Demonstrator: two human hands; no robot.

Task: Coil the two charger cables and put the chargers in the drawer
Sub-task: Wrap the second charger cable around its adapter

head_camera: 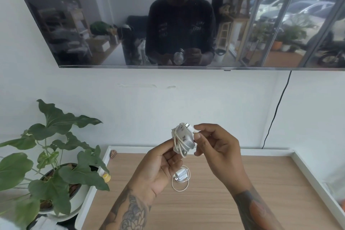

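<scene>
- Head view: the left hand (160, 170) holds a white charger (183, 139) up above the wooden surface (224, 192), its fingers (169, 147) curled round the lower edge.
- A white cable (177, 141) is wrapped around that charger.
- The right hand (216, 147) pinches the cable's plug end (190, 127) at the charger's top corner between thumb and forefinger.
- A second charger (180, 174) lies on the surface below the hands, its cable (180, 185) in a loose loop.
- A potted plant (56, 164) stands to the left; a dark screen (130, 15) hangs on the wall.
</scene>
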